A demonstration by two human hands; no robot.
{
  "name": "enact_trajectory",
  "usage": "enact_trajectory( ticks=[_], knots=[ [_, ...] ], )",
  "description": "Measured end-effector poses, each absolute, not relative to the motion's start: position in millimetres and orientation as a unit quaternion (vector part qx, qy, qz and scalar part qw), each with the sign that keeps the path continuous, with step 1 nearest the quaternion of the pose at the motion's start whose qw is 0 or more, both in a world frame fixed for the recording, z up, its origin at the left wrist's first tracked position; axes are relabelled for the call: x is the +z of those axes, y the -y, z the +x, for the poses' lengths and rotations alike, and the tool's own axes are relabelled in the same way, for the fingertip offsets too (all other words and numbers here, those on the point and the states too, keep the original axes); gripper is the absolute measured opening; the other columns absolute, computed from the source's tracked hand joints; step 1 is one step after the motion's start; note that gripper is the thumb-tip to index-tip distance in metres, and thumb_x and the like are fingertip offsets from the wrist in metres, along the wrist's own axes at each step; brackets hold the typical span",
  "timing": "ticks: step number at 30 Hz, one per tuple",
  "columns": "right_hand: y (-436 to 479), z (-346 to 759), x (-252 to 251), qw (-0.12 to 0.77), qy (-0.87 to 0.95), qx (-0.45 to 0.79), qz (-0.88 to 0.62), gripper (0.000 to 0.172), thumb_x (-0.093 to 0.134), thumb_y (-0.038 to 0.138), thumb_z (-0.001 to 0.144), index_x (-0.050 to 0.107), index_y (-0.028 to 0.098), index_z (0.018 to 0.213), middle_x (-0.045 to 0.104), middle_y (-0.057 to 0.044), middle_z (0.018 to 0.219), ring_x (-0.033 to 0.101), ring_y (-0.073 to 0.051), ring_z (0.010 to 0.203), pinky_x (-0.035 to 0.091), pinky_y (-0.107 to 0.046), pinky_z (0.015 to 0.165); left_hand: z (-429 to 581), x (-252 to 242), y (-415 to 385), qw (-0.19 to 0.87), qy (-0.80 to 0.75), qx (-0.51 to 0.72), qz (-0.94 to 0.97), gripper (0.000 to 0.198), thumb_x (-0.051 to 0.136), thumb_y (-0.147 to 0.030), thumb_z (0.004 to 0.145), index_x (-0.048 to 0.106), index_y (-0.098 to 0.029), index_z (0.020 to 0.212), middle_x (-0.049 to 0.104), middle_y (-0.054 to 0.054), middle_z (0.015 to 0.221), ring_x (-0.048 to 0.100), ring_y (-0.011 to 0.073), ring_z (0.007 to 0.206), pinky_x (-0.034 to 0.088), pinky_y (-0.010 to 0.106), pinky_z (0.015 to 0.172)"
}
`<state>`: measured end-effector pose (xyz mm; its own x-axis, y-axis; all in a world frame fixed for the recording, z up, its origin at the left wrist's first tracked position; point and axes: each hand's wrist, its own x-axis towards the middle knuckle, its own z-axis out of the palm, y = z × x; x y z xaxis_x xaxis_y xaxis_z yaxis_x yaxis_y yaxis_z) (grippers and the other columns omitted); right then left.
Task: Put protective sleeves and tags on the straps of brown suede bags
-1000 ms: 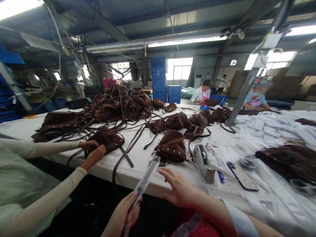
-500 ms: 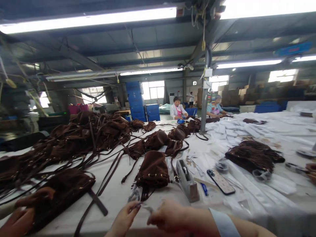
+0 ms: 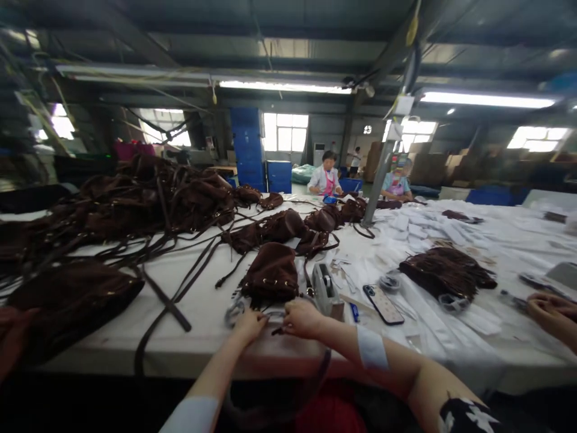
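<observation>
A dark brown suede drawstring bag (image 3: 273,270) with metal eyelets lies on the white-covered table in front of me. At its near side my left hand (image 3: 250,325) is closed in a pinch; what its fingers hold is unclear. My right hand (image 3: 302,317) is closed beside it, with a dark strap end (image 3: 277,331) sticking out from the fingers. A pale, blurred strip (image 3: 274,314) runs between the two hands. Below the table edge hangs a loop of strap (image 3: 324,364), partly hidden in shadow. A grey tape dispenser (image 3: 327,291) stands right of the bag.
Brown bags are heaped (image 3: 180,192) on the left. A phone (image 3: 383,304), blue marker (image 3: 354,312) and white sheets (image 3: 417,222) lie right. Co-workers' hands show at the left edge (image 3: 15,337) and right edge (image 3: 554,313). A metal post (image 3: 381,180) rises mid-table.
The view has tilted down. Both my hands have moved forward, closer to the bag's near side. A co-worker's hand now shows at the right edge.
</observation>
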<state>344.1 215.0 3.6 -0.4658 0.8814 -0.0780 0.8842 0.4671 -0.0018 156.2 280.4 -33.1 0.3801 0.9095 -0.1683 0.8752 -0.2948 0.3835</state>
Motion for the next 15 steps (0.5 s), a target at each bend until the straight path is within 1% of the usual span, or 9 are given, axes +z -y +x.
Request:
enact_trajectory(
  ticks=[1,3,5,6,8,11,13,15],
  knots=[
    [-215.4,342.9,3.5,0.028,-0.848,-0.026,0.529,0.037,0.051,0.048,0.086,0.075,0.02,0.093,0.067,-0.011,0.104,0.059,-0.025,0.099,0.044,-0.03,0.081,156.5,-37.3,-279.5,0.214,-0.558,0.047,0.8,0.032,0.048,-0.036,0.086,0.075,-0.018,0.092,0.072,0.012,0.095,0.066,0.0243,0.092,0.044,0.029,0.078],
    [-216.1,339.6,3.2,0.026,-0.827,-0.056,0.558,0.04,0.049,0.047,0.088,0.075,0.017,0.091,0.067,-0.013,0.103,0.059,-0.025,0.098,0.043,-0.031,0.083,156.6,-43.2,-276.7,0.209,-0.565,0.069,0.795,0.035,0.049,-0.037,0.087,0.07,-0.017,0.107,0.068,0.013,0.109,0.062,0.0246,0.101,0.043,0.029,0.085],
    [-216.9,336.4,2.1,0.032,-0.812,-0.091,0.575,0.038,0.048,0.044,0.088,0.075,0.017,0.094,0.068,-0.013,0.101,0.061,-0.025,0.094,0.043,-0.031,0.082,156.9,-45.1,-272.2,0.201,-0.564,0.091,0.796,0.038,0.049,-0.034,0.087,0.063,-0.018,0.118,0.065,0.012,0.117,0.059,0.0221,0.107,0.041,0.028,0.09],
    [-217.5,335.1,1.3,0.036,-0.808,-0.105,0.578,0.036,0.05,0.042,0.086,0.075,0.018,0.095,0.069,-0.012,0.1,0.061,-0.025,0.093,0.043,-0.03,0.08,157.2,-45.0,-269.6,0.197,-0.561,0.099,0.798,0.037,0.049,-0.032,0.088,0.062,-0.019,0.119,0.065,0.01,0.118,0.058,0.0207,0.109,0.04,0.027,0.092],
    [-219.1,333.0,-0.2,0.04,-0.798,-0.128,0.587,0.031,0.054,0.038,0.083,0.074,0.02,0.098,0.07,-0.01,0.097,0.063,-0.024,0.091,0.044,-0.03,0.079,158.4,-43.7,-264.7,0.193,-0.557,0.105,0.801,0.031,0.047,-0.029,0.088,0.066,-0.02,0.11,0.067,0.009,0.113,0.059,0.0199,0.107,0.04,0.027,0.091],
    [-223.5,329.2,-1.5,0.041,-0.769,-0.165,0.616,0.029,0.058,0.035,0.078,0.073,0.021,0.097,0.072,-0.009,0.094,0.064,-0.026,0.091,0.045,-0.03,0.079,163.2,-42.1,-259.6,0.186,-0.567,0.106,0.795,0.03,0.044,-0.03,0.089,0.07,-0.018,0.098,0.069,0.012,0.105,0.061,0.0232,0.101,0.043,0.031,0.086],
    [-228.2,325.2,-2.3,0.039,-0.738,-0.189,0.647,0.027,0.058,0.033,0.077,0.074,0.017,0.092,0.072,-0.012,0.095,0.064,-0.028,0.092,0.047,-0.031,0.079,169.2,-42.4,-256.7,0.185,-0.574,0.108,0.79,0.031,0.044,-0.03,0.088,0.071,-0.017,0.096,0.07,0.013,0.103,0.062,0.0244,0.098,0.044,0.032,0.083],
    [-233.9,320.3,-3.1,0.034,-0.698,-0.219,0.681,0.027,0.057,0.031,0.078,0.074,0.011,0.087,0.071,-0.016,0.094,0.065,-0.029,0.092,0.048,-0.032,0.079,177.1,-43.6,-252.9,0.192,-0.573,0.11,0.789,0.031,0.044,-0.029,0.088,0.071,-0.017,0.093,0.07,0.013,0.1,0.063,0.0239,0.096,0.045,0.032,0.082]
  ],
)
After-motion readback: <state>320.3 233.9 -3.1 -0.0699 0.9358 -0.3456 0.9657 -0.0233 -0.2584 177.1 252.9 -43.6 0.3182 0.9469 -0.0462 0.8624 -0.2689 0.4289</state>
